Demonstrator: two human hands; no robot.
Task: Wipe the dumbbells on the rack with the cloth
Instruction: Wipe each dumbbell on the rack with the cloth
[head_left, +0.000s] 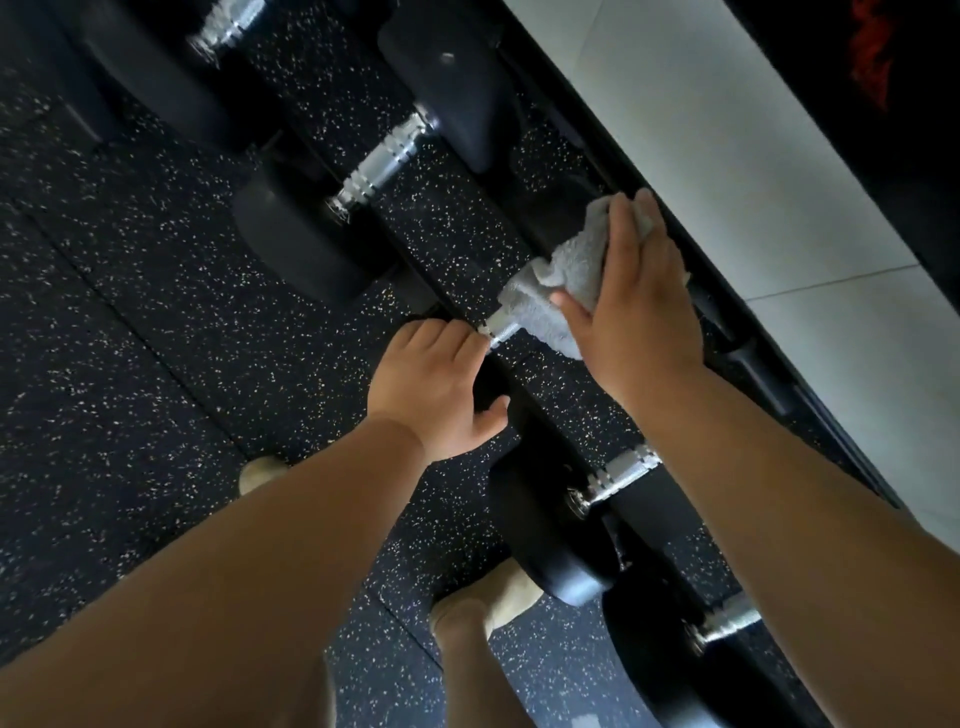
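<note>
Black dumbbells with chrome handles lie in a diagonal row on a dark rack. My right hand (631, 306) presses a grey cloth (563, 275) onto the far part of the middle dumbbell's chrome handle (501, 332). My left hand (439, 389) grips the near black head of that same dumbbell, fingers curled over it, hiding most of it. Another dumbbell (382, 166) lies further up the row and one (613, 478) lies closer to me.
A speckled black rubber floor (156, 312) runs beneath and to the left. The rack's back rail (753, 358) runs along a white tiled wall (753, 156) on the right. My feet in light shoes (498, 597) stand below the rack.
</note>
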